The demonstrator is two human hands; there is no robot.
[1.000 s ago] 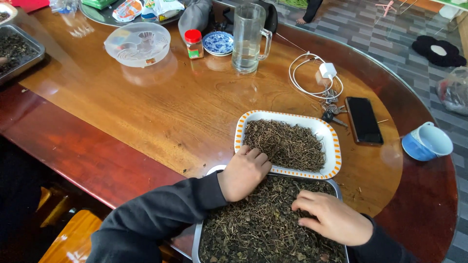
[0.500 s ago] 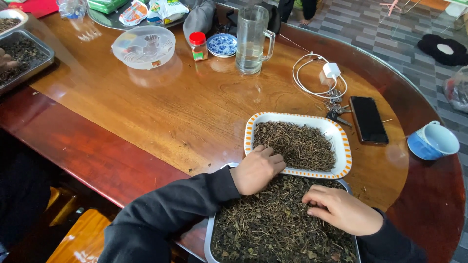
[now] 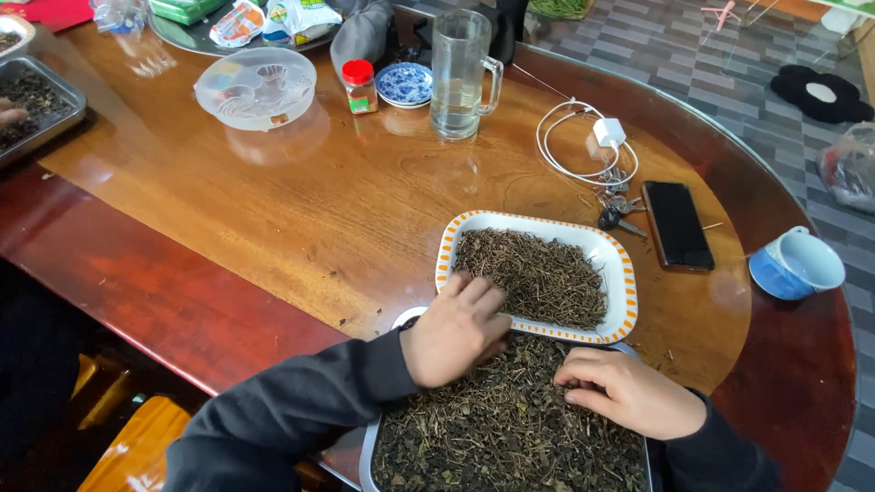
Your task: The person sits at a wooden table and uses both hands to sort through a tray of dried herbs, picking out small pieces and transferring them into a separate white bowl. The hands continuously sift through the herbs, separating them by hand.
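Observation:
A metal tray (image 3: 367, 456) full of dried dark leaves and stems (image 3: 501, 437) lies at the table's near edge. My left hand (image 3: 456, 330) rests palm down on the heap at the tray's far left, fingers reaching the rim of a white rectangular dish (image 3: 625, 282) with an orange dashed border. That dish holds a layer of thin dried stems (image 3: 533, 271). My right hand (image 3: 627, 392) lies on the leaves at the tray's right, fingers curled and pinching into them; what it grips is hidden.
On the brown wooden table (image 3: 273, 210) lie a black phone (image 3: 677, 224), keys (image 3: 616, 214), a white charger and cable (image 3: 588, 146), a glass mug (image 3: 461, 73), a red-capped jar (image 3: 361, 87), a small blue saucer (image 3: 405, 82), a clear lid (image 3: 256, 87) and a blue cup (image 3: 796, 262). Another person's hand (image 3: 11, 113) works at a second tray (image 3: 41, 105), far left.
Both my hands have kept working over the leaves in the tray, shifting only a little. The view has drifted so the table sits slightly further right and lower.

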